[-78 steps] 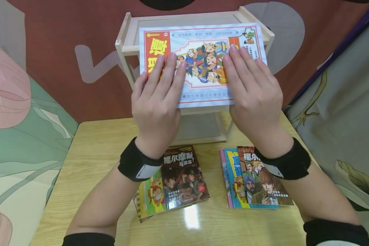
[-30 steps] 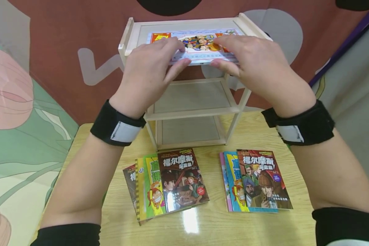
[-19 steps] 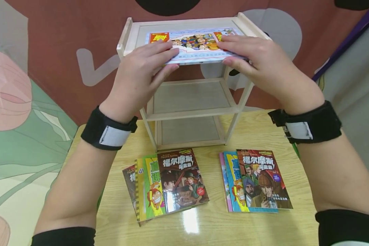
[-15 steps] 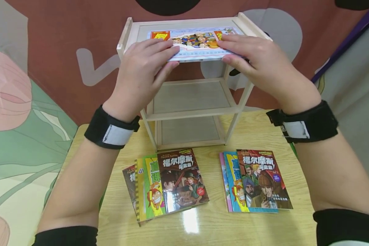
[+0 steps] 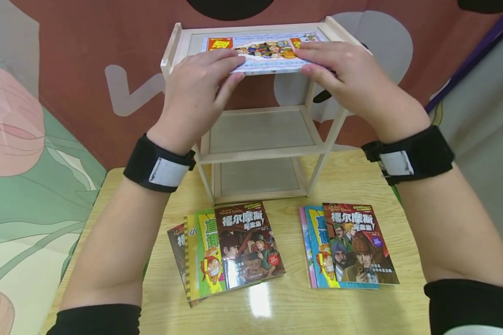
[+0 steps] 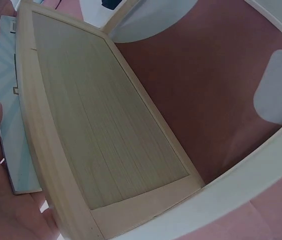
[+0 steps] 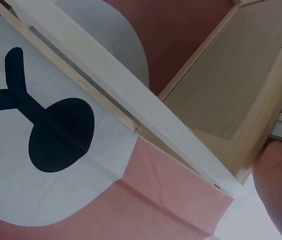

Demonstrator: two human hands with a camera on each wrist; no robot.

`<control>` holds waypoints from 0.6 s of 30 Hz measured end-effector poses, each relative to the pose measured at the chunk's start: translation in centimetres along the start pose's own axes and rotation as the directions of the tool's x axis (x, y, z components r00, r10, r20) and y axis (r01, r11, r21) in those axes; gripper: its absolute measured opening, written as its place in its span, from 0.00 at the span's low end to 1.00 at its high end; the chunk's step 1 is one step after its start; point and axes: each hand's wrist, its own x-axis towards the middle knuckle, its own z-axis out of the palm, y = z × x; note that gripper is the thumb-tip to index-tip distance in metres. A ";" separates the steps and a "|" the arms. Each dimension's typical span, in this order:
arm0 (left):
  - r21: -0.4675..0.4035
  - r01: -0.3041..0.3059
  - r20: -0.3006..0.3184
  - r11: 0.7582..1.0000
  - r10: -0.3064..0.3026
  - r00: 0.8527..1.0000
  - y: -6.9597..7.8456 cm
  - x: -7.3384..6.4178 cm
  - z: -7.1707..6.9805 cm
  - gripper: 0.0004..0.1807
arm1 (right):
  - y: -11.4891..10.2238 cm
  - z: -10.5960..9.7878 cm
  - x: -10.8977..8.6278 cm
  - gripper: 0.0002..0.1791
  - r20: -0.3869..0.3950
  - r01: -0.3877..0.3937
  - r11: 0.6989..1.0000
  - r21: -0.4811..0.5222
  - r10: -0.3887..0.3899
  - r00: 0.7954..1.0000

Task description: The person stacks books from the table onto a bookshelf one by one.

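Note:
A light-blue comic book (image 5: 264,49) with a crowd of cartoon figures on its cover lies flat on the top tier of a small white shelf rack (image 5: 261,153). My left hand (image 5: 194,90) holds its left front corner, fingers over the cover and thumb at the front edge. At the right front corner, my right hand (image 5: 362,86) grips the same way. From below, in the left wrist view, a strip of the book's underside (image 6: 16,130) juts past the front of the top shelf panel (image 6: 101,115).
Two fanned piles of books lie on the wooden table (image 5: 293,307) before the rack: a left pile (image 5: 251,246) and a right pile (image 5: 360,246), each topped by a dark detective comic. A printed curtain (image 5: 88,107) hangs behind.
Earlier the book was tilted up under both flat hands in front of the rack. It now lies level, and over the last half second both hands have slid it farther back.

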 end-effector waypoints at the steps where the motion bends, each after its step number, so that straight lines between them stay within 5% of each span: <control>1: 0.003 0.000 -0.006 1.000 0.000 1.000 0.0 0.1 0.1 0.23 | 0.1 0.0 0.0 0.24 -0.004 0.002 1.000 0.003 -0.002 1.000; 18: 0.008 0.083 -0.012 0.997 -0.083 0.996 0.1 1.0 0.3 0.21 | 0.0 0.6 1.0 0.22 -0.058 -0.053 0.999 0.010 0.053 0.997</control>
